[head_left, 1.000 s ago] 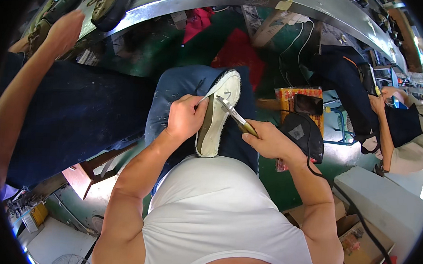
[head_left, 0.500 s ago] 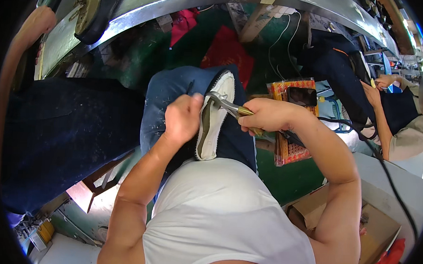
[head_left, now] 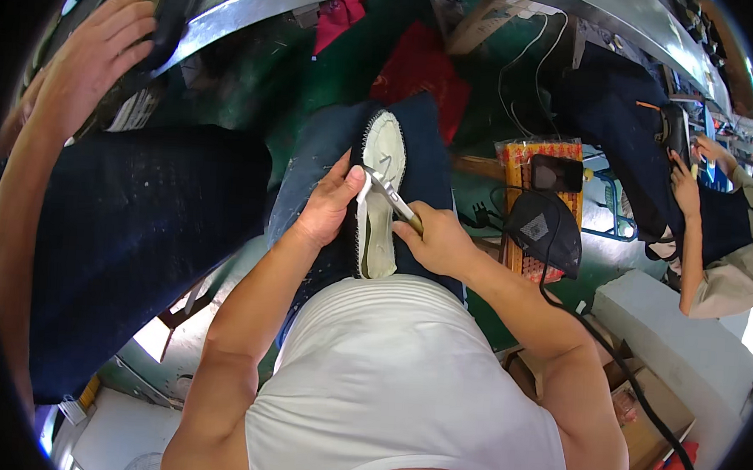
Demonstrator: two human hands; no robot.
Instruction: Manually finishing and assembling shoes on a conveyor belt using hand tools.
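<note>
A shoe upper on a last (head_left: 379,244) lies sole side up along my thighs, its pale underside facing me and a toothed edge running round the rim. My left hand (head_left: 331,203) is closed on the left edge of the shoe, thumb on top near the tool's head; its other fingers are partly hidden. Lasting pincers (head_left: 393,199) with a metal head and a brass-coloured handle are in my right hand (head_left: 438,238), which is wrapped round the handle. The pincers' head rests at the left rim, right beside my left thumb. Whether its jaws grip the edge is unclear.
A co-worker's hand (head_left: 105,55) reaches over a dark shoe at the upper left. Another person (head_left: 701,218) works on a shoe at right. A phone (head_left: 556,173) and a dark rounded object (head_left: 545,233) lie on an orange packet. A black cable (head_left: 617,354) crosses the right side.
My left fist has loosened and settled against the shoe's edge. The pincers have tilted and my right hand has come closer to the shoe. The co-worker's hand at left has come further in.
</note>
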